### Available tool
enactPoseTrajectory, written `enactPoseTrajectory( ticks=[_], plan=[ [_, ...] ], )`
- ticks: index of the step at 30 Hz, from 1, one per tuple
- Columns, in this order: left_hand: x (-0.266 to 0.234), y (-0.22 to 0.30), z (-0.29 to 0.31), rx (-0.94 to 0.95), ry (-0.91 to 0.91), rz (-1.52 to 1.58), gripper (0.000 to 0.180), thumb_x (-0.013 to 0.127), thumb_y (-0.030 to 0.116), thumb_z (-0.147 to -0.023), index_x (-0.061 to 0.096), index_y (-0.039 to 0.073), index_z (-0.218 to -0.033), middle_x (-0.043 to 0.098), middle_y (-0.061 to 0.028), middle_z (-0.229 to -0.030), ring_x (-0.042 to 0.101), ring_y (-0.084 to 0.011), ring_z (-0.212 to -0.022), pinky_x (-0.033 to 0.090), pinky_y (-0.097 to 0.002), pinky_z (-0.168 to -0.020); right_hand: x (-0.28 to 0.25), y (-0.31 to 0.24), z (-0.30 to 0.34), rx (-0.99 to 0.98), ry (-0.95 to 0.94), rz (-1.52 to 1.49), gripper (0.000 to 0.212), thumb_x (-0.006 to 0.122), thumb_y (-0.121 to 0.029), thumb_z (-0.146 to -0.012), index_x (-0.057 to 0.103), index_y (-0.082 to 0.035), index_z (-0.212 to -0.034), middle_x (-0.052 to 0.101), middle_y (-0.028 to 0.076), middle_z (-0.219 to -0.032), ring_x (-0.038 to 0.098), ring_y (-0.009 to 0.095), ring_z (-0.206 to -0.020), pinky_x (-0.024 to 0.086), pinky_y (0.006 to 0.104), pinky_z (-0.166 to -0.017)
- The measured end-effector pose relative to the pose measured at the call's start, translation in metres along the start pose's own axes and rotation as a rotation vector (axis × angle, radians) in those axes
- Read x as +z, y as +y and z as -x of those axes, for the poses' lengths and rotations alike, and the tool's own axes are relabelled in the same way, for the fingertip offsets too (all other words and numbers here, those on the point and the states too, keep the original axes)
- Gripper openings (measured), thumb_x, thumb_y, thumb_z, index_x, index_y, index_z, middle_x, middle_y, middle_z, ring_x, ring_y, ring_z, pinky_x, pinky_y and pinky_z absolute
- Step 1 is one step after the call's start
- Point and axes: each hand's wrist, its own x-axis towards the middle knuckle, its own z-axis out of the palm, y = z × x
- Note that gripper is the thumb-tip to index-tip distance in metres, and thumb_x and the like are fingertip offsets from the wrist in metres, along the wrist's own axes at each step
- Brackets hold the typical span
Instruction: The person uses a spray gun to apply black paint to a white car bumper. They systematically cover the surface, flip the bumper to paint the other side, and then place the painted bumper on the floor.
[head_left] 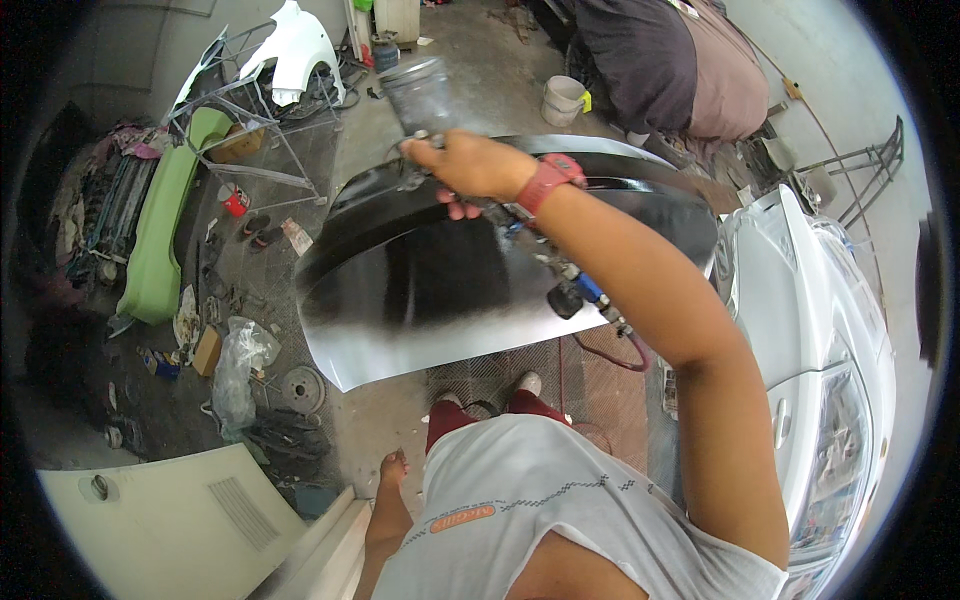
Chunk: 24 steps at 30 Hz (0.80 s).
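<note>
My right hand [480,165], with a red watch on its wrist, is closed around the grip of a paint spray gun [418,172]. The gun's translucent cup [415,92] sticks out beyond the hand. Blue fittings and a round black gauge [565,300] hang from its air line below the forearm. Beneath lies a car hood [430,270], glossy black over its middle and far part, fading to pale silver along the near edge. My left hand [395,465] hangs low at my side, apart from the hood, fingers loosely curled and nothing visible in it.
A white car [800,330] stands close on the right. On the left are a green bumper [165,220], a white fender [290,50] on a metal stand, plastic wrap [240,365] and a pale panel [190,500]. A bucket [563,100] and covered vehicle [670,60] are behind; a red hose [615,360] trails down.
</note>
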Motion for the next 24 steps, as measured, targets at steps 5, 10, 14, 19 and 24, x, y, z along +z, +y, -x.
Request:
enactPoseTrajectory(
  ticks=[5, 10, 14, 19, 24],
  plan=[
    [0.000, -0.021, 0.018, -0.092, 0.080, -0.064, 0.033, 0.060, 0.042, -0.107, 0.058, 0.016, -0.086, 0.055, 0.0039, -0.074, 0.056, -0.0104, -0.066, 0.045, -0.0293, -0.059, 0.043, -0.027, -0.007, 0.028, -0.094, -0.051, 0.065, 0.046, -0.051, -0.110, 0.064, 0.011, -0.114, 0.071, 0.017, -0.080, 0.073, 0.024, -0.060, 0.057, 0.0350, -0.048],
    [-0.004, -0.009, 0.002, 0.029, -0.073, 0.029, 0.027, 0.061, 0.040, -0.107, 0.067, 0.014, -0.102, 0.058, 0.0035, -0.080, 0.056, -0.0112, -0.068, 0.044, -0.0290, -0.060, 0.029, -0.013, 0.014, 0.069, -0.052, -0.081, 0.070, 0.047, -0.058, -0.109, 0.063, 0.009, -0.120, 0.070, 0.013, -0.078, 0.074, 0.021, -0.062, 0.058, 0.0326, -0.049],
    [-0.001, 0.012, -0.017, 0.046, -0.046, 0.013, 0.021, 0.064, 0.041, -0.105, 0.062, 0.020, -0.104, 0.058, 0.0061, -0.080, 0.056, -0.0108, -0.066, 0.041, -0.0279, -0.056, -0.022, 0.019, 0.051, 0.214, 0.146, 0.014, 0.072, 0.051, -0.063, -0.106, 0.061, 0.005, -0.126, 0.062, 0.009, -0.075, 0.070, 0.018, -0.059, 0.056, 0.0317, -0.047],
    [-0.011, 0.049, -0.019, 0.134, 0.004, -0.121, 0.031, 0.063, 0.042, -0.106, 0.064, 0.015, -0.122, 0.067, 0.0003, -0.098, 0.063, -0.0144, -0.081, 0.050, -0.0337, -0.067, -0.090, 0.062, 0.115, 0.303, 0.357, 0.022, 0.064, 0.050, -0.063, -0.107, 0.062, -0.001, -0.112, 0.061, 0.004, -0.070, 0.067, 0.015, -0.055, 0.053, 0.0287, -0.046],
    [-0.008, 0.079, 0.001, 0.130, 0.118, -0.118, 0.026, 0.059, 0.033, -0.109, 0.069, 0.010, -0.118, 0.063, 0.0024, -0.093, 0.058, -0.0102, -0.075, 0.048, -0.0283, -0.065, -0.155, 0.112, 0.173, 0.389, 0.560, 0.003, 0.058, 0.050, -0.059, -0.107, 0.062, -0.003, -0.104, 0.060, 0.003, -0.068, 0.064, 0.015, -0.052, 0.049, 0.0294, -0.043]
  ],
)
